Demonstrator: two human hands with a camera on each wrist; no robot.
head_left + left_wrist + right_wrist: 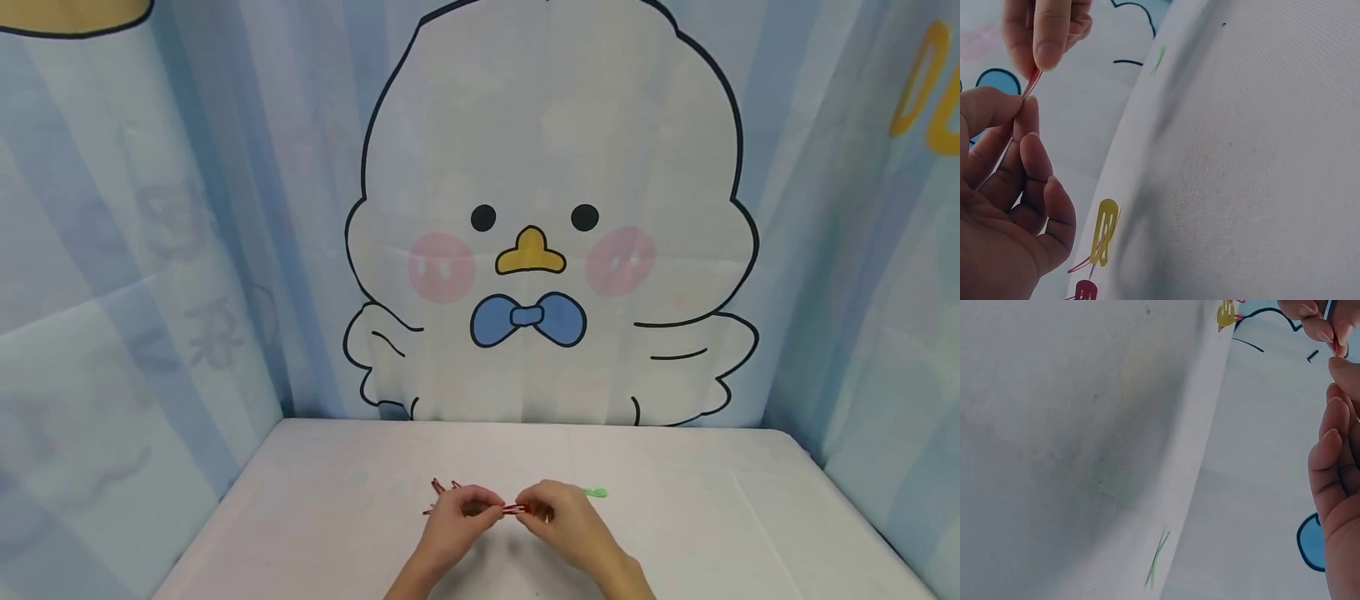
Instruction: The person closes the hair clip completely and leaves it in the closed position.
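A slim red hair clip (513,509) is pinched at both ends above the white table. My left hand (450,527) holds one end between thumb and fingertip, its other fingers loosely bent. From the opposite side my right hand (572,518) grips the other end with thumb and forefinger, the fingertips hiding much of the clip. In the left wrist view only a thin red sliver of the clip (1033,81) shows between the two hands. Behind the left hand lie reddish hair clips (437,485), partly hidden by it.
A yellow snap clip (1105,231) lies near another red clip (1086,291) on the left side. Past the right hand is a green hair clip (596,492). The white table (712,533) ends against a curtain (315,367) printed with a cartoon bird.
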